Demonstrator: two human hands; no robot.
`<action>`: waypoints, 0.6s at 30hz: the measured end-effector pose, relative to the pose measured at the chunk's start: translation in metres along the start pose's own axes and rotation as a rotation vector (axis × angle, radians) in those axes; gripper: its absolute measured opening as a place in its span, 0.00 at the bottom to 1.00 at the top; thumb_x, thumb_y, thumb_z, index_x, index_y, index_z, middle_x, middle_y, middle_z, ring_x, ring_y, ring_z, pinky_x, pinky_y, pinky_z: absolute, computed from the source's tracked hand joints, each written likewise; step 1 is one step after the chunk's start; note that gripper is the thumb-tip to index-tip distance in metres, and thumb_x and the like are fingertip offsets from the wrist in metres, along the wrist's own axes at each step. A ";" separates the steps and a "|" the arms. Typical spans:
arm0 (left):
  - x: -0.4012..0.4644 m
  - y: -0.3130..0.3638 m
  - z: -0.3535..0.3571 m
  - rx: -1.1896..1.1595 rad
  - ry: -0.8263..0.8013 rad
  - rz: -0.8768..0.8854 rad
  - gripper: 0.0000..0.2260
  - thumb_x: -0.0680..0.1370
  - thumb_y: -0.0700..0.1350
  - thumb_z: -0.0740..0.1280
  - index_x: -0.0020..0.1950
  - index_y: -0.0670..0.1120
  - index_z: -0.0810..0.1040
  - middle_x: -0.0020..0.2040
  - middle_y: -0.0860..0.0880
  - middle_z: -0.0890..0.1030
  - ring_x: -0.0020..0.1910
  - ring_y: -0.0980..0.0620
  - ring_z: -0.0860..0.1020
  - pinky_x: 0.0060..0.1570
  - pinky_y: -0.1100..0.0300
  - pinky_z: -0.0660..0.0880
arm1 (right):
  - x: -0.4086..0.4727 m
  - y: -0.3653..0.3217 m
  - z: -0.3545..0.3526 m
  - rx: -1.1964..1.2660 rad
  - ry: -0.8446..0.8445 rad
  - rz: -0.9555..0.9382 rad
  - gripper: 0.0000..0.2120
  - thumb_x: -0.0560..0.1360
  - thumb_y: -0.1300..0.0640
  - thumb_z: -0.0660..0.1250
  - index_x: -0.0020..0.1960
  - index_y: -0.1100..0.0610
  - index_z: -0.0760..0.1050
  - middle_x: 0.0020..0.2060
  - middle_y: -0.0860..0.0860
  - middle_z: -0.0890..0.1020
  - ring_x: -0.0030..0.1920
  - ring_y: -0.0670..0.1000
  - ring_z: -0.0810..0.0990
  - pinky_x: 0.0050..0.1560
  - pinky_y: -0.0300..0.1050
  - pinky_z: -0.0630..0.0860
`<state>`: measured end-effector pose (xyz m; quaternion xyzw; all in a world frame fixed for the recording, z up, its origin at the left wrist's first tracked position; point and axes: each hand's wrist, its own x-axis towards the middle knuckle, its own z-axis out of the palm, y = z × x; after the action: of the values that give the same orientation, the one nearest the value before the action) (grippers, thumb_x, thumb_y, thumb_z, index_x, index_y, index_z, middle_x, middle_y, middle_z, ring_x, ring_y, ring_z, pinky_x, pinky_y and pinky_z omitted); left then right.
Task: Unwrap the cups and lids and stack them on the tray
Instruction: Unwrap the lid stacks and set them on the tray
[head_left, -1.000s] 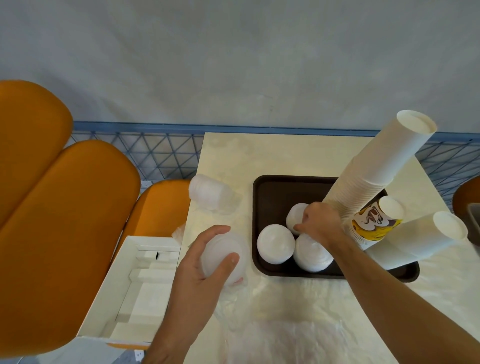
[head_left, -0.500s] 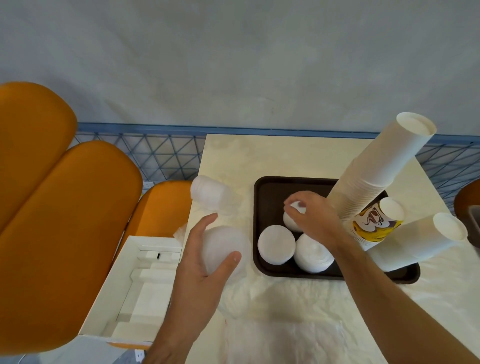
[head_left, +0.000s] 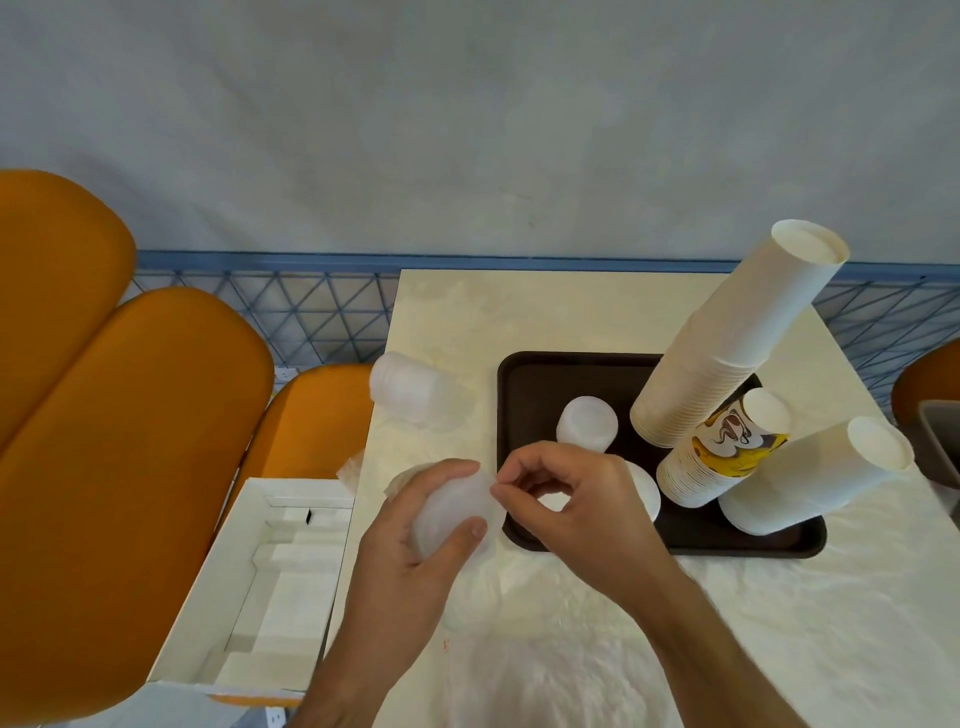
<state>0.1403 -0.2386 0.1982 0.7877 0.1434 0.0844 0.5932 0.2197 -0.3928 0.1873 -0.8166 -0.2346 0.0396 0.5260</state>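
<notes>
Beside the tray (head_left: 524, 374), the left hand (head_left: 415, 551) grips a wrapped lid stack (head_left: 452, 509) while the right hand (head_left: 566, 499) pinches its wrap at the top. On the tray stand cup stacks (head_left: 727, 338) and lids (head_left: 587, 423).

The tray (head_left: 540, 379) is dark brown, and the table (head_left: 545, 306) under it is a pale cream with faint marbled clouding. The tall cup stack (head_left: 727, 343) and the short cup stack (head_left: 810, 478) are plain white, while the printed cup stack (head_left: 727, 441) between them carries a yellow band with a brown and white swirl design; the lid stack (head_left: 587, 423) on the tray, the wrapped lid stack (head_left: 410, 389) on the table and the wrapped lids (head_left: 452, 512) are a cloudy translucent white. The chairs (head_left: 130, 415) are orange, the box (head_left: 270, 582) is white, the mesh railing (head_left: 291, 317) is blue, and the wall (head_left: 467, 130) is a mottled grey.
</notes>
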 end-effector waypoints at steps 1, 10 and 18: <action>0.000 0.000 0.000 -0.002 -0.003 0.004 0.26 0.74 0.47 0.72 0.51 0.82 0.70 0.53 0.78 0.73 0.57 0.73 0.70 0.42 0.81 0.69 | 0.000 0.000 0.000 -0.006 0.003 0.000 0.03 0.74 0.59 0.76 0.48 0.54 0.85 0.39 0.40 0.84 0.42 0.44 0.84 0.44 0.31 0.79; 0.000 -0.004 -0.002 -0.010 -0.001 -0.025 0.16 0.73 0.49 0.72 0.56 0.66 0.74 0.53 0.75 0.73 0.56 0.73 0.71 0.41 0.80 0.71 | 0.002 0.001 0.000 -0.032 0.023 0.023 0.03 0.75 0.62 0.74 0.46 0.54 0.83 0.37 0.40 0.83 0.42 0.45 0.83 0.43 0.31 0.79; 0.001 -0.003 0.002 -0.022 0.013 -0.089 0.17 0.68 0.57 0.70 0.56 0.64 0.73 0.54 0.68 0.74 0.54 0.75 0.70 0.38 0.80 0.71 | 0.004 -0.003 -0.006 0.227 -0.091 0.206 0.09 0.75 0.59 0.75 0.52 0.50 0.78 0.44 0.45 0.83 0.47 0.52 0.84 0.47 0.45 0.84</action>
<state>0.1413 -0.2390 0.1948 0.7735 0.1814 0.0644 0.6039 0.2237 -0.3953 0.1930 -0.7688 -0.1673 0.1566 0.5970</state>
